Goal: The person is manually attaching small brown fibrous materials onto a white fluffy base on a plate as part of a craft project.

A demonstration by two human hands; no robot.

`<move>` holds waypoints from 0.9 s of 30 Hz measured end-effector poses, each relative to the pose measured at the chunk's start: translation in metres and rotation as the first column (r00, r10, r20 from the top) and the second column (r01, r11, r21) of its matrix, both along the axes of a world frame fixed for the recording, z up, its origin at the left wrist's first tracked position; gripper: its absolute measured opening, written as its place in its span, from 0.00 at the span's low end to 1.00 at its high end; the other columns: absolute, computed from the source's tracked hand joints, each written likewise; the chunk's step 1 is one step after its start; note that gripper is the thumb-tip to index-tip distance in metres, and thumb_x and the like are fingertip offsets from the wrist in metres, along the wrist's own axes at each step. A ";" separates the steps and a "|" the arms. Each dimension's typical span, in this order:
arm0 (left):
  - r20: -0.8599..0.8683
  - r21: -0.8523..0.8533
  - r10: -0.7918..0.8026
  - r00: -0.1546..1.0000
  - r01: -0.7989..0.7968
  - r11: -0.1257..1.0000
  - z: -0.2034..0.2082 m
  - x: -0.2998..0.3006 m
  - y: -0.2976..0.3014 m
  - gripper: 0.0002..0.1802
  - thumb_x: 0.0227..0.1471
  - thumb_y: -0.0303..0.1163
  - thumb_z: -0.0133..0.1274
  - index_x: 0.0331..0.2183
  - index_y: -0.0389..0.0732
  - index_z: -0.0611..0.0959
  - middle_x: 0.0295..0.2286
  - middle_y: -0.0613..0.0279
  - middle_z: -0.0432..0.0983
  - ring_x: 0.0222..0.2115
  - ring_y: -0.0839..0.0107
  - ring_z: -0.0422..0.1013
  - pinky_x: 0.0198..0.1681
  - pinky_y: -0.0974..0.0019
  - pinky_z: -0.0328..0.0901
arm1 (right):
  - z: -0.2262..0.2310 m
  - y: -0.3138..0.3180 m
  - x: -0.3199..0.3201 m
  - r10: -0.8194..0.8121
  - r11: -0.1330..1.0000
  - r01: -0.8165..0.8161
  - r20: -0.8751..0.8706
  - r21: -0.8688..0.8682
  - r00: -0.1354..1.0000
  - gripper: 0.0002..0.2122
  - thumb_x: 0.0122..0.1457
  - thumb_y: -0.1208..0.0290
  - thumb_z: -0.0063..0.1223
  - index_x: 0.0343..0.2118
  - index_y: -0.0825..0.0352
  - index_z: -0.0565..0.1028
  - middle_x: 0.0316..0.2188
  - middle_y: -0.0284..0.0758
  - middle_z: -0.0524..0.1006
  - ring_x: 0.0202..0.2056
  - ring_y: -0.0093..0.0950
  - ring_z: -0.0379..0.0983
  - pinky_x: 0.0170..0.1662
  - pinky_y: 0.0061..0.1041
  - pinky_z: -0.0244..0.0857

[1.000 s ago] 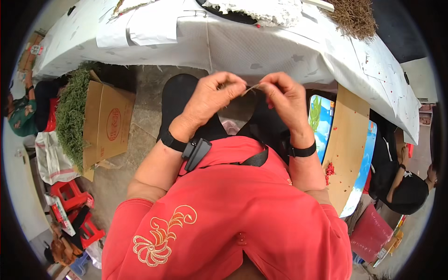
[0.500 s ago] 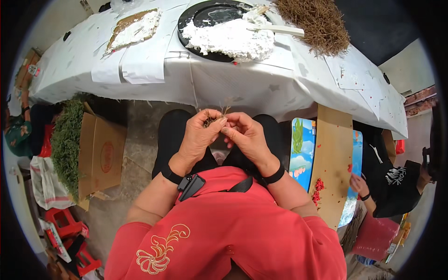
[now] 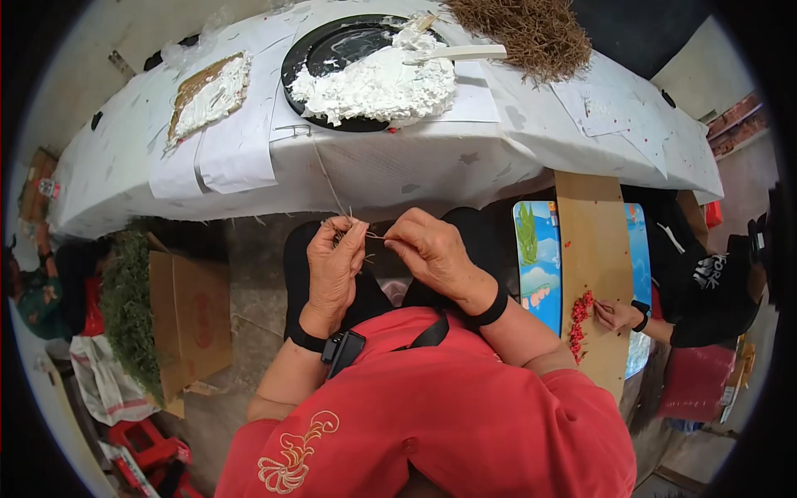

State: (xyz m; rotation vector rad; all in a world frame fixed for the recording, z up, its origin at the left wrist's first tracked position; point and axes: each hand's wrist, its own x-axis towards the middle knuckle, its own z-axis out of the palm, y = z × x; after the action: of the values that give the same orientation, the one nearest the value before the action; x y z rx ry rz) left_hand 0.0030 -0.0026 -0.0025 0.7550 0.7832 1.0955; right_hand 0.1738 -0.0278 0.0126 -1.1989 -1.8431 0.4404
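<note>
The left hand (image 3: 334,270) pinches a few thin twigs (image 3: 373,236) between thumb and fingertips, and the right hand (image 3: 438,251) grips the far end of a strand between thumb and forefinger, so the twigs bridge the narrow gap between the two hands. Both hands are above the person's lap, just short of the hanging edge of the white-covered tabletop (image 3: 525,112). On it, a black plate (image 3: 293,70) carries a heap of white paste (image 3: 382,87) with a pale flat stick (image 3: 469,52) lying across its right side. A pile of brown sprigs (image 3: 531,37) sits right of the plate; to its left are a small paste-smeared board (image 3: 212,91) and white paper sheets (image 3: 237,158). At the person's right, red berries (image 3: 579,328) lie clustered on a long brown board (image 3: 591,241), with a co-worker's hand (image 3: 614,315) beside them. At the left, green sprigs (image 3: 129,307) stand next to a cardboard box (image 3: 195,315).
</note>
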 end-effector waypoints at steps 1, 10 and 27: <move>0.055 -0.043 0.024 0.998 -0.022 0.999 -0.001 -0.001 0.000 0.04 0.53 0.27 0.56 0.31 0.39 0.77 0.23 0.70 0.71 0.15 0.87 0.58 0.17 0.82 0.51 | 0.000 0.002 0.001 -0.019 1.000 0.020 -0.023 0.013 1.000 0.06 0.47 0.79 0.60 0.30 0.66 0.76 0.24 0.36 0.71 0.25 0.35 0.70 0.27 0.29 0.64; -0.042 0.074 0.006 0.999 -0.003 0.997 0.005 -0.011 0.008 0.04 0.53 0.27 0.56 0.32 0.39 0.77 0.23 0.68 0.70 0.15 0.86 0.58 0.16 0.81 0.51 | 0.012 0.011 0.015 -0.043 0.998 0.042 -0.026 -0.042 0.999 0.05 0.46 0.80 0.60 0.27 0.66 0.76 0.25 0.35 0.71 0.26 0.33 0.71 0.28 0.27 0.64; -0.079 0.115 0.347 0.934 -0.337 0.934 0.048 -0.082 0.025 0.05 0.57 0.29 0.51 0.36 0.39 0.76 0.22 0.68 0.66 0.13 0.85 0.55 0.12 0.82 0.46 | 0.059 0.057 0.074 -0.429 0.860 0.462 -0.185 0.215 0.884 0.07 0.50 0.83 0.57 0.32 0.66 0.78 0.26 0.34 0.73 0.26 0.28 0.71 0.29 0.22 0.63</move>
State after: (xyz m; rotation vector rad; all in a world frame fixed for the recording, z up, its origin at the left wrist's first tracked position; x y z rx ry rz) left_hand -0.0787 0.0226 0.0457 0.7776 0.9743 1.4284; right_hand 0.2479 0.0295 0.0712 -1.3329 -1.3974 0.0154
